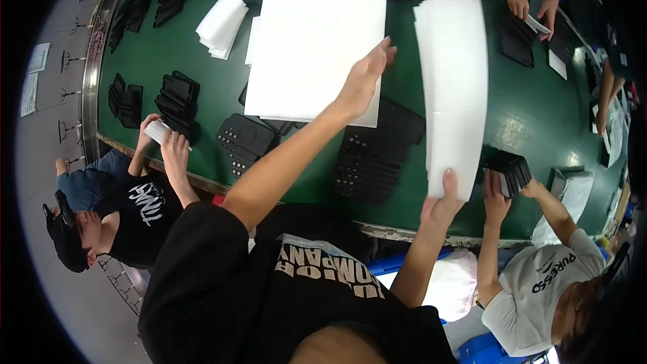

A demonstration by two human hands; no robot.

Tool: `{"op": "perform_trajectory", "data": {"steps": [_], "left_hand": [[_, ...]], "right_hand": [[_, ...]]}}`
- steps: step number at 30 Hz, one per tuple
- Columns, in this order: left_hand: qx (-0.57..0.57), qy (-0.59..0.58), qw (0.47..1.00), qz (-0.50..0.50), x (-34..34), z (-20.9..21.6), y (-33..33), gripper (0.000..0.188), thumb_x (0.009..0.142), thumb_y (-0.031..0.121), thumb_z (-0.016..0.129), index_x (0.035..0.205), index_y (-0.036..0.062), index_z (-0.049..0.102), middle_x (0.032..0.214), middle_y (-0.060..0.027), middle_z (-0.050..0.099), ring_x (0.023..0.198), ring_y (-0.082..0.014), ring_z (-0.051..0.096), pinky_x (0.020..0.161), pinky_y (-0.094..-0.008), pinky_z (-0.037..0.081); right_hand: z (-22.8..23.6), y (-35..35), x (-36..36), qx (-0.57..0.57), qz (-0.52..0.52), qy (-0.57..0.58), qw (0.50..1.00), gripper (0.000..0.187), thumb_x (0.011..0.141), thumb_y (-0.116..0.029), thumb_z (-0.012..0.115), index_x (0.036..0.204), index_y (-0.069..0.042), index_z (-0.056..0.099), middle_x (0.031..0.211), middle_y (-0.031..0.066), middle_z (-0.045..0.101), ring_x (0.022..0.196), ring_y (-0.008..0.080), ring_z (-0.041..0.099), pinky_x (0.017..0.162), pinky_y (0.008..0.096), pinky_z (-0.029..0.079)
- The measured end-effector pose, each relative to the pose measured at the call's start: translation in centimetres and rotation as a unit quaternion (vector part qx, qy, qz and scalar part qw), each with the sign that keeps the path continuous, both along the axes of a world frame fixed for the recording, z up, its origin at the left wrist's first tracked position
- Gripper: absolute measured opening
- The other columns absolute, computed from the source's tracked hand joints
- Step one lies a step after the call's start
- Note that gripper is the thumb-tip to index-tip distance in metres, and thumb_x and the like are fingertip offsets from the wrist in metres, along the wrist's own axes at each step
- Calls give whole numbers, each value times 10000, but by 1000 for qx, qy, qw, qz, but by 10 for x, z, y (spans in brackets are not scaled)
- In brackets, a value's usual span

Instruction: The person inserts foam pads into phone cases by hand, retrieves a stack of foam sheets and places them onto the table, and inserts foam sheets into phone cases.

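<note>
My right hand (441, 203) grips the near end of a long stack of white foam-like strips (453, 87), thumb on top, holding it up over the table. My left hand (364, 81) lies along the right edge of a large white sheet stack (317, 20), its fingers stretched out. It is apart from the strips. Under and beside the big sheets lie flat black cases (371, 162) in overlapping rows, some with round metallic dots; the sheets hide part of them. A smaller fanned stack of white strips (222, 23) sits to the left of the sheets.
The green table (512, 104) carries more black cases (178, 101) on the left and far side. Seated people work close by: one at left with a white stack (158, 131), one at right with a black bundle (509, 172). Other people's hands (519, 3) are at the far right.
</note>
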State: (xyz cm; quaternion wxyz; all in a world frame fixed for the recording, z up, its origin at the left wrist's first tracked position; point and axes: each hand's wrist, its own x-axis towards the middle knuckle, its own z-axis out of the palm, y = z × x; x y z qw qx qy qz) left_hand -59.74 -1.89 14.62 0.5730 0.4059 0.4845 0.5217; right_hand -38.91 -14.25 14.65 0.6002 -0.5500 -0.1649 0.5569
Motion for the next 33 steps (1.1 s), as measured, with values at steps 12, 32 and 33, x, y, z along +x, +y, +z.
{"op": "perform_trajectory", "data": {"steps": [12, 32, 33], "left_hand": [[-44, 46, 985, 159, -28, 51, -49, 787, 738, 137, 796, 1342, -59, 330, 1198, -248, 531, 1049, -306, 594, 872, -378, 521], [-276, 72, 915, 285, -565, -102, -8, 720, 836, 415, 719, 1307, -78, 487, 1286, -185, 556, 1142, -275, 551, 947, -370, 445], [-329, 178, 886, 275, -589, -82, -7, 739, 829, 449, 716, 1283, -93, 500, 1294, -193, 548, 1151, -268, 544, 920, -363, 461]], "right_hand": [[-4, -55, -15, -110, 86, 135, 981, 601, 785, -92, 566, 1351, 33, 403, 1240, 197, 544, 1080, 295, 554, 940, 373, 444], [-28, -19, 22, -82, -238, 244, 937, 512, 854, -348, 661, 1275, -92, 524, 1190, 106, 589, 1016, 264, 567, 837, 405, 448], [-34, -15, 15, -91, -230, 235, 940, 511, 853, -338, 666, 1277, -92, 521, 1192, 108, 587, 1020, 266, 564, 842, 410, 446]]}}
